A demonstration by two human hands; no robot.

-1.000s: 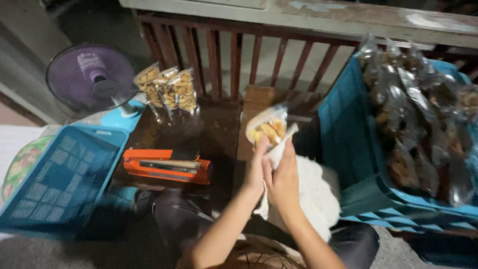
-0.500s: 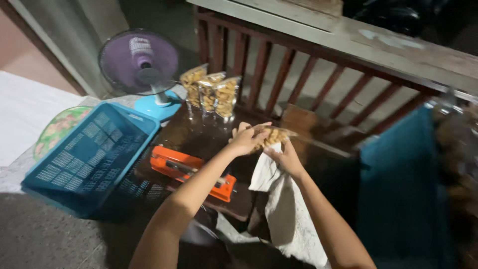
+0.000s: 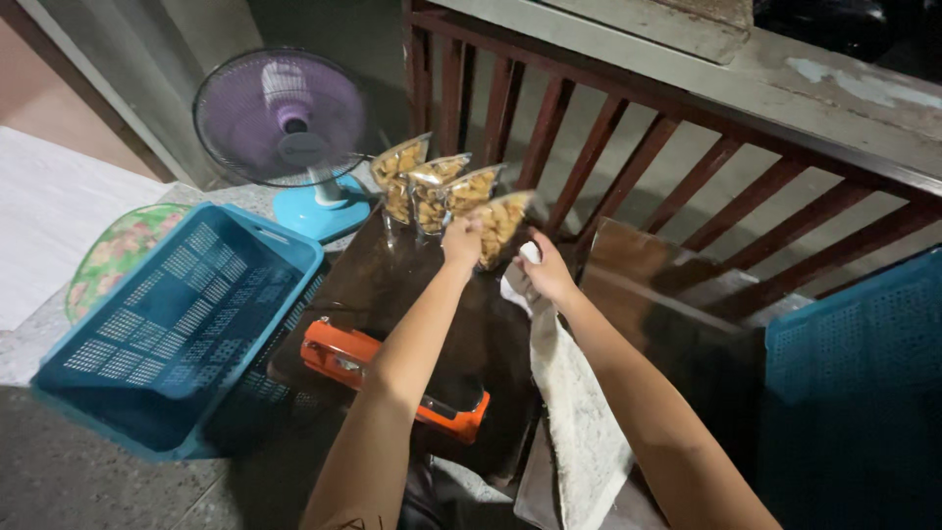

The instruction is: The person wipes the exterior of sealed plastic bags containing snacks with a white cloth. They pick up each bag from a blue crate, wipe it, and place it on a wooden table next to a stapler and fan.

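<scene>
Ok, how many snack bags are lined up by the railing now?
4. Three clear snack bags stand in a row against the railing: first bag, second bag, third bag. The fourth bag is held in the left hand. Others may be hidden.

**Free room and obstacles about the hands**

Ahead of left hand [image 3: 461, 238]: row of snack bags [image 3: 432, 186], touching; wooden railing [image 3: 628, 157] just behind them, closing the far side. Left of left hand: bare dark table [image 3: 392, 275], open to pass; fan [image 3: 285, 128] beyond it. Toward the person: orange sealer [image 3: 392, 378] across the table edge. Far left: blue basket [image 3: 167, 324]. Right of right hand [image 3: 548, 275]: open table top, then blue crate [image 3: 854, 393]. Below right hand: white cloth [image 3: 579, 412] hanging.
</scene>
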